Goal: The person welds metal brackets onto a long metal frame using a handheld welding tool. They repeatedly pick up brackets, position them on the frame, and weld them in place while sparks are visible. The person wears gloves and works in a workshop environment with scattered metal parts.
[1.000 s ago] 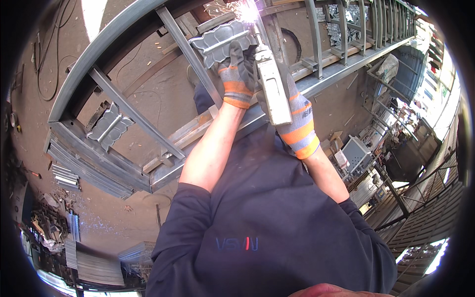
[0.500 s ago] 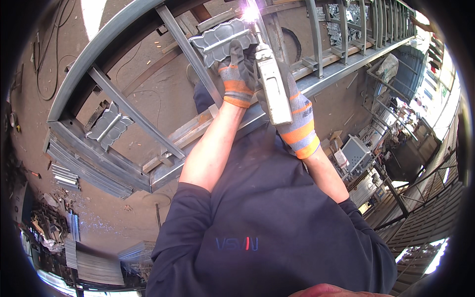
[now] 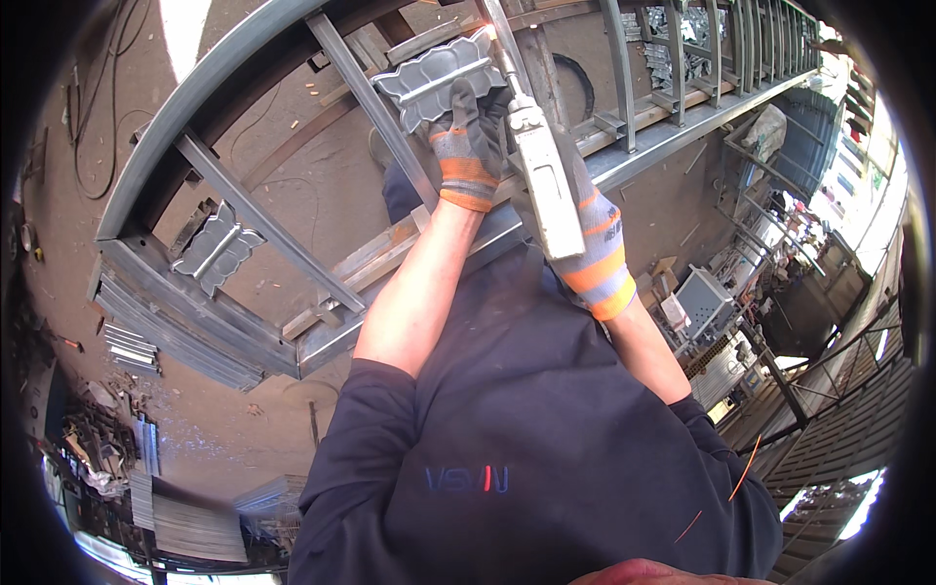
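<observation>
Your left hand (image 3: pixel 468 146) gripped the panel (image 3: pixel 424 80) within the frame (image 3: pixel 381 127); your right hand (image 3: pixel 593 226) clasped the torch (image 3: pixel 549 185). One panel corner glowed, seemingly part-welded and unfinished; another panel (image 3: pixel 216 251) already sat farther left.

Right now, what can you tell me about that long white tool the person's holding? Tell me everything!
The white tool has a long, boxy, scuffed-looking body with an outlined panel along it, and a slim, metal-looking neck. It slants away from the person, neck toward the picture's top, beside a small orange glow. The gloved right hand wraps its grip around the body. Its very tip can't be made out.
</observation>
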Demonstrator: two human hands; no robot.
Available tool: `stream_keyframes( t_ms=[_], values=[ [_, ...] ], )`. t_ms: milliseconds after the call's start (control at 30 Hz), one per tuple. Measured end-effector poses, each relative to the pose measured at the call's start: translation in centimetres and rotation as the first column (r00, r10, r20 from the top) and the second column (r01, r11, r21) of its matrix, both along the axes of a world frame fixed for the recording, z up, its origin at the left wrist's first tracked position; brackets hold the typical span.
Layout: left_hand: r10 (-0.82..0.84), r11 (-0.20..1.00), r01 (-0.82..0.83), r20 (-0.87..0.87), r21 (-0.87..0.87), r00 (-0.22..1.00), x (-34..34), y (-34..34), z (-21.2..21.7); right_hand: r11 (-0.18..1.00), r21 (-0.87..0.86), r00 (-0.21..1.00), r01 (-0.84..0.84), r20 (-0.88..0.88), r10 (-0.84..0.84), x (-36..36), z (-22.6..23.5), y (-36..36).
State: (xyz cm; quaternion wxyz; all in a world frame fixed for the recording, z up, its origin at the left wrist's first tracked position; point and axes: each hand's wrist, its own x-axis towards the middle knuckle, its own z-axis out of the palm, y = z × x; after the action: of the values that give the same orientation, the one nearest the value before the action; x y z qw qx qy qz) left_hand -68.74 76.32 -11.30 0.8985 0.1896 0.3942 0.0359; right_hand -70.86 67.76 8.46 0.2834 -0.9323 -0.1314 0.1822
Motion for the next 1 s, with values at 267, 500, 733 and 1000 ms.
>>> stream_keyframes(
  t_ms=[267,500,733,1000],
  values=[
    [0.201,0.969,-0.192,0.043,-0.153,0.979,0.9,0.3,1.2,1.0,0.012,0.992,0.021,-0.122,-0.019,-2.2,2.0,-2.1],
    [0.196,0.965,-0.176,0.093,-0.194,0.976,1.0,0.7,0.9,0.988,-0.002,0.942,0.156,-0.3,-0.149,-4.2,2.2,-3.3],
    [0.051,0.993,-0.055,-0.044,-0.1,0.998,0.3,1.2,1.4,0.993,-0.047,0.962,0.108,-0.247,-0.116,-4.6,1.1,-3.6],
    [0.059,0.997,-0.061,-0.052,-0.04,0.997,0.5,1.6,2.2,0.996,-0.077,0.992,0.05,-0.11,-0.058,-4.6,0.2,-3.5]
  ],
)
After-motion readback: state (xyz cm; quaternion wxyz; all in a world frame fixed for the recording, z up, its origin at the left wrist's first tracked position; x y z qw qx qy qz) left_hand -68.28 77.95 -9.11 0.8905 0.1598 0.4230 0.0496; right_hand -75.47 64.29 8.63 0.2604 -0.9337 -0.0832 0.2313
